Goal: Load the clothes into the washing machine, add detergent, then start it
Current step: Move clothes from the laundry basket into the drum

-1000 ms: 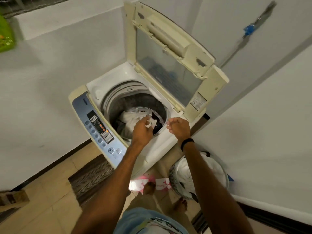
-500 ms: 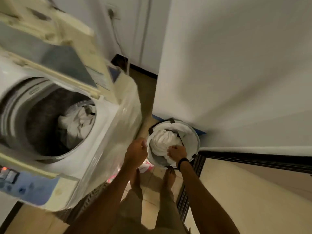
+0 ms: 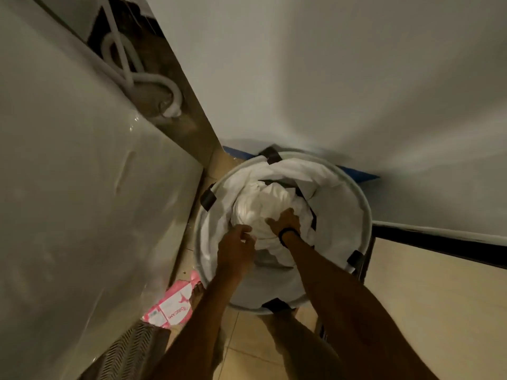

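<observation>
A round laundry basket [image 3: 366, 212] with a white liner and black straps stands on the floor against the wall. A bundle of white clothes [image 3: 260, 204] lies in it. Both my hands are down inside the basket. My left hand [image 3: 236, 249] has its fingers curled on a fold at the near left of the bundle. My right hand [image 3: 285, 219], a black band on its wrist, digs its fingers into the top of the bundle and grips it. The washing machine's plastic-covered side [image 3: 68, 201] fills the left; its drum is out of view.
A pink packet [image 3: 175, 308] lies on the tiles between the machine and the basket, beside my foot [image 3: 198, 290]. A white hose [image 3: 162, 83] coils behind the machine. A striped mat [image 3: 129, 349] lies at the bottom left. A black floor track [image 3: 439, 239] runs right.
My view swung from the machine's open drum down to the basket. Both hands left the drum and went into the basket, onto the white clothes.
</observation>
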`<control>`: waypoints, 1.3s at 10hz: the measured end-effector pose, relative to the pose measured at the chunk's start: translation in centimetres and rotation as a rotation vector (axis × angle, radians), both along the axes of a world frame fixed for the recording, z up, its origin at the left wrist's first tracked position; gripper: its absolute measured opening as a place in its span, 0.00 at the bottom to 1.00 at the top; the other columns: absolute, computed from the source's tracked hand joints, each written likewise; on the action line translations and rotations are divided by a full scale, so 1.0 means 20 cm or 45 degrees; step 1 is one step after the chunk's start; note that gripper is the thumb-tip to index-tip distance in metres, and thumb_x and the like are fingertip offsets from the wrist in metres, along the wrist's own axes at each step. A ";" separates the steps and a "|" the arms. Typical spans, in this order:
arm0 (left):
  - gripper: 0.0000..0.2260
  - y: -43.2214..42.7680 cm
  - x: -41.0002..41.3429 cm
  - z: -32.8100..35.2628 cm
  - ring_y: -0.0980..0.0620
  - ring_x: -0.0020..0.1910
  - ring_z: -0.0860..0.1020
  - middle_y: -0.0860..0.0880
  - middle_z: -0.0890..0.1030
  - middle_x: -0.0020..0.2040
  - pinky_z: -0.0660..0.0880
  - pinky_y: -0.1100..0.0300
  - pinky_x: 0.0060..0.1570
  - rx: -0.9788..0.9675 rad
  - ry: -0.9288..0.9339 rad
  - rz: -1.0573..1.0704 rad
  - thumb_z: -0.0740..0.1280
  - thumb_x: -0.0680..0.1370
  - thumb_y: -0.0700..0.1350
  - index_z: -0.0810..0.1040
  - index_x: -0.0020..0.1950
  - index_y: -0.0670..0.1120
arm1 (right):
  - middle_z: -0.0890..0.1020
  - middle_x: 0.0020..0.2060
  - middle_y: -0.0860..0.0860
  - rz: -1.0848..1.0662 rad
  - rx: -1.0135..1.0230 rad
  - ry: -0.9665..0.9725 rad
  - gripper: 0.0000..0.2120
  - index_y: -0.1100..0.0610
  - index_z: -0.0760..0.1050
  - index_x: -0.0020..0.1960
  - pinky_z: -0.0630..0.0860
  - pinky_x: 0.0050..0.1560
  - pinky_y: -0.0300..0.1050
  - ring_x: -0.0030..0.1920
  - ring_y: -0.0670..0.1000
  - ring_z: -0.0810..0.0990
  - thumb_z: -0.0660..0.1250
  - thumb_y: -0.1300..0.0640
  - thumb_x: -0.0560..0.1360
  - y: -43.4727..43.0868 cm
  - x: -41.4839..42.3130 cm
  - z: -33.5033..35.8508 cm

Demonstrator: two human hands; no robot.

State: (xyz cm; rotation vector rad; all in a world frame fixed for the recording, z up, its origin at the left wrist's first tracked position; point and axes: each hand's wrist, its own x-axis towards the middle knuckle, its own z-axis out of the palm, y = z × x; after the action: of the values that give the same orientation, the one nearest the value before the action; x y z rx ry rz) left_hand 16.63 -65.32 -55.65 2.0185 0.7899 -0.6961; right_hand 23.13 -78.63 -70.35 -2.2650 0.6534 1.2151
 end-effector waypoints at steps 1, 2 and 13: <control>0.10 -0.01 -0.05 -0.07 0.57 0.53 0.75 0.54 0.79 0.54 0.67 0.79 0.39 -0.001 -0.019 0.037 0.64 0.81 0.43 0.78 0.62 0.48 | 0.60 0.75 0.64 0.018 -0.098 -0.028 0.44 0.64 0.50 0.77 0.62 0.71 0.54 0.73 0.63 0.63 0.66 0.41 0.75 0.07 -0.02 -0.17; 0.11 0.00 -0.12 0.03 0.56 0.53 0.78 0.53 0.81 0.55 0.67 0.77 0.41 -0.009 0.002 0.123 0.65 0.81 0.42 0.78 0.62 0.47 | 0.76 0.64 0.62 -0.011 -0.039 -0.148 0.26 0.66 0.71 0.66 0.70 0.64 0.51 0.65 0.61 0.74 0.66 0.47 0.77 0.13 -0.04 -0.06; 0.16 0.85 -0.10 3.17 0.60 0.31 0.65 0.47 0.68 0.35 0.60 0.67 0.33 -0.257 -0.932 -0.445 0.74 0.74 0.39 0.67 0.35 0.37 | 0.82 0.44 0.51 -0.496 0.314 -1.558 0.10 0.58 0.79 0.50 0.79 0.49 0.52 0.44 0.52 0.79 0.65 0.54 0.73 0.31 -0.30 4.19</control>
State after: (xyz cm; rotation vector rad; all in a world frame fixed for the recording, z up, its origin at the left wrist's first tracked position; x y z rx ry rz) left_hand 14.63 -48.27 7.78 2.0247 -0.0597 -0.1664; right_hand 17.05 -72.34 13.55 -2.0268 0.3648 -0.3262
